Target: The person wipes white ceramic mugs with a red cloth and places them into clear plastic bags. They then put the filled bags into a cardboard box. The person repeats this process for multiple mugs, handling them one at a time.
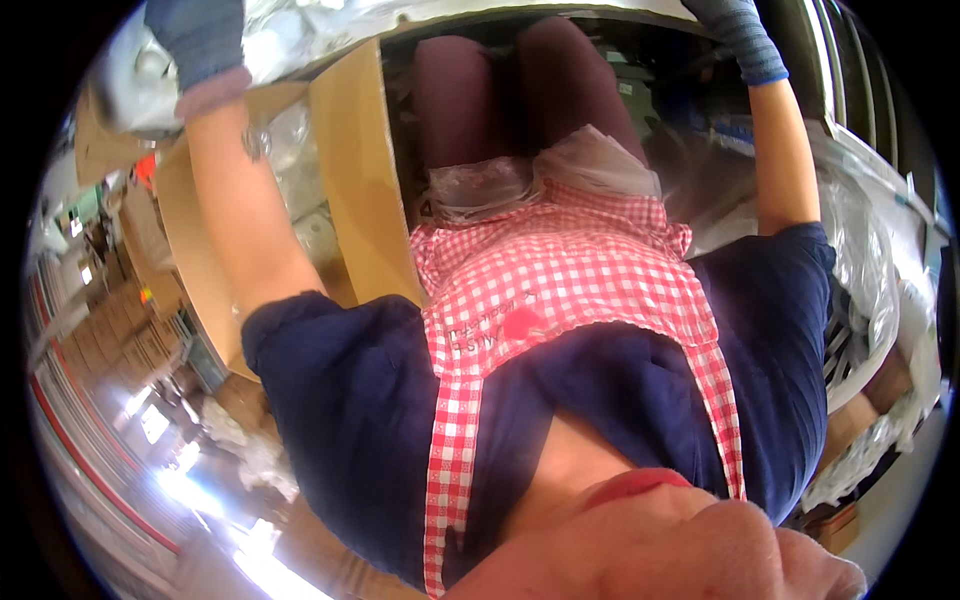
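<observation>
My left hand, in a grey-blue knit glove, is at the upper left, with its fingers cut off by the picture's edge. Close to it, along the top, runs a pale surface with clear plastic. My right hand, gloved alike, reaches up at the upper right beside a metal frame. Its fingers are likewise out of the picture, so what either hand holds does not show. An open cardboard box stands beneath my left forearm, and clear plastic pieces lie inside it.
Beside my right arm hangs a large clear plastic bag. Stacked brown cartons are at the far left, behind the box. My lap, under a red-checked apron, is between the box and the dark area at right.
</observation>
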{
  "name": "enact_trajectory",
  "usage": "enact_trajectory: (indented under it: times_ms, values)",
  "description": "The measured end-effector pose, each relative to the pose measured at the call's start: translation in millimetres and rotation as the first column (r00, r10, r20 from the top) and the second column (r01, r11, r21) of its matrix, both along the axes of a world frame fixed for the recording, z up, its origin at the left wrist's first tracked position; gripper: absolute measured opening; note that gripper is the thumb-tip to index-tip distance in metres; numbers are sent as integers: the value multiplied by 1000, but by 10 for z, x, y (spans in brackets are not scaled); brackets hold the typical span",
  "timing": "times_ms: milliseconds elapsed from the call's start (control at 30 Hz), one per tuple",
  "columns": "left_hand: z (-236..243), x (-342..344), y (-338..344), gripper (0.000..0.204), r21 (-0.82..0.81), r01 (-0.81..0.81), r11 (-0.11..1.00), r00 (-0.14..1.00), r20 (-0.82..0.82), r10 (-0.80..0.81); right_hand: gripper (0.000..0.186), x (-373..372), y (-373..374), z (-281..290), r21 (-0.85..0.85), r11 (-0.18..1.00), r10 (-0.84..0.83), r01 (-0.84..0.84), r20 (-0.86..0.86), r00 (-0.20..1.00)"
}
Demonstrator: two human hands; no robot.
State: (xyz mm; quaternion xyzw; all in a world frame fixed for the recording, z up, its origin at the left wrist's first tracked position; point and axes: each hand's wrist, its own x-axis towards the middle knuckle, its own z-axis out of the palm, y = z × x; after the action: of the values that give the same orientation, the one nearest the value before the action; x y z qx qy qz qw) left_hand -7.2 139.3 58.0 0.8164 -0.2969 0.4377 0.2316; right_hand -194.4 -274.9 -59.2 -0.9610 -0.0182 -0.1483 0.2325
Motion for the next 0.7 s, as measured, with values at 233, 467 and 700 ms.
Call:
enact_trajectory:
  times_ms: [233, 467, 700]
  values:
    - [-449, -948, 1375, 62, -520, -136, 844, 926, -368, -77, 68, -770, 1559, -934, -382, 392, 570, -837, -613, 547]
    - [-716, -1340, 1355, 93, -521, -120, 845, 911, -396, -114, 24, -482, 1134, -926, -466, 708, 365, -530, -402, 840]
    - [-901, -1085, 1202, 66, -560, -89, 824, 962, -263, -75, 34, -49, 630, 61, -750, 649, -138, -123, -276, 951]
